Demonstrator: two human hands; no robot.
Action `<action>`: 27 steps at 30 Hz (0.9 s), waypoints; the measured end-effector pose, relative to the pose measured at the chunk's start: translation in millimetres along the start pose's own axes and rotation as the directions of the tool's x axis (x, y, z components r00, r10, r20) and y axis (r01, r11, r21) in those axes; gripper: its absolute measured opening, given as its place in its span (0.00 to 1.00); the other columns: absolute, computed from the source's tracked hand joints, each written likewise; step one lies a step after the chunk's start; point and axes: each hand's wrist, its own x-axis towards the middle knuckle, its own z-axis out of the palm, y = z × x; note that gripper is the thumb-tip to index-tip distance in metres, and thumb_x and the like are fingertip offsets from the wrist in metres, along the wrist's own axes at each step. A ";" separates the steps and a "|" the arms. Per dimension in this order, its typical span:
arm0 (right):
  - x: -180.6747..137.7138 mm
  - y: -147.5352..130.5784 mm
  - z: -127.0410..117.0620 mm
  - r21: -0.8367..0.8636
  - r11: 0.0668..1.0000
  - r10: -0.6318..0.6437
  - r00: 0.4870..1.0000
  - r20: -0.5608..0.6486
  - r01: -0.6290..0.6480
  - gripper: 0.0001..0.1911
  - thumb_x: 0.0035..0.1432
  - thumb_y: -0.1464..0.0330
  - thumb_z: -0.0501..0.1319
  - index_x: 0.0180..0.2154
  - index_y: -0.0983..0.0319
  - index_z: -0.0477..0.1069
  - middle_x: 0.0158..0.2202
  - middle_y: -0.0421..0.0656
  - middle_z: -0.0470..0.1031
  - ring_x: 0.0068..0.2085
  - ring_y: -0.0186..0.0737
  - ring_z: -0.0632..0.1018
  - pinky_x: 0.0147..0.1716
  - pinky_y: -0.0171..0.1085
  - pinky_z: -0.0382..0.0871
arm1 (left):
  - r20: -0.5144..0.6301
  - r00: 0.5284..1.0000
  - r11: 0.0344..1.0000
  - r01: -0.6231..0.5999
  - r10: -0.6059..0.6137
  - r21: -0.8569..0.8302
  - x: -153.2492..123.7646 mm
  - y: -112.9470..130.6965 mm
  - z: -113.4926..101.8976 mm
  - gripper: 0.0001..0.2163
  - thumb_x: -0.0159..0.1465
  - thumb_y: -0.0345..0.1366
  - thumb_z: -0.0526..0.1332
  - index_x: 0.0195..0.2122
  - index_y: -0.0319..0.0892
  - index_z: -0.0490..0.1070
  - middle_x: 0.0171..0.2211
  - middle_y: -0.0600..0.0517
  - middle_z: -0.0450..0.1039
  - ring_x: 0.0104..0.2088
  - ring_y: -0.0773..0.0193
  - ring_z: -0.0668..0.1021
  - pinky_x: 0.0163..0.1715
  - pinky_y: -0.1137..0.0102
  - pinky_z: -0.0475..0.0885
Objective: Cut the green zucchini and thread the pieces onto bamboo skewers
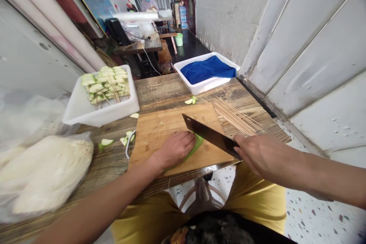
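The chief risk, as I judge it, is to the fingertips. The left hand [174, 148] lies over the green vegetable [198, 145] at the centre of the frame, and the cleaver [210, 135] meets that vegetable just beside the fingers. If the piece slips on the cutting board [160, 124], or the blade drifts toward the left of the frame, a finger could be nicked. The blade also slants rather than standing square, which may make it skid off the rounded skin. The left hand is curled down with its fingers pressed together on the vegetable, covering most of it, so only the green end shows to the right of the fingers. The right hand [257, 156], lower right of centre, is wrapped closed around the cleaver's handle and hides it entirely. Bare skewers [236, 116] lie on the table [160, 89] just right of the board.
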 end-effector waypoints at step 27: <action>10.8 -1.0 20.8 0.044 0.999 -0.002 0.997 0.082 -0.001 0.06 0.60 0.74 0.51 0.32 0.66 0.65 0.25 0.47 0.74 0.24 0.37 0.73 0.20 0.33 0.52 | -0.139 0.990 0.999 -0.037 0.032 -0.031 -10.3 2.4 -7.0 0.12 0.64 0.26 0.46 0.40 0.33 0.69 0.38 0.42 0.72 0.40 0.61 0.72 0.38 0.65 0.72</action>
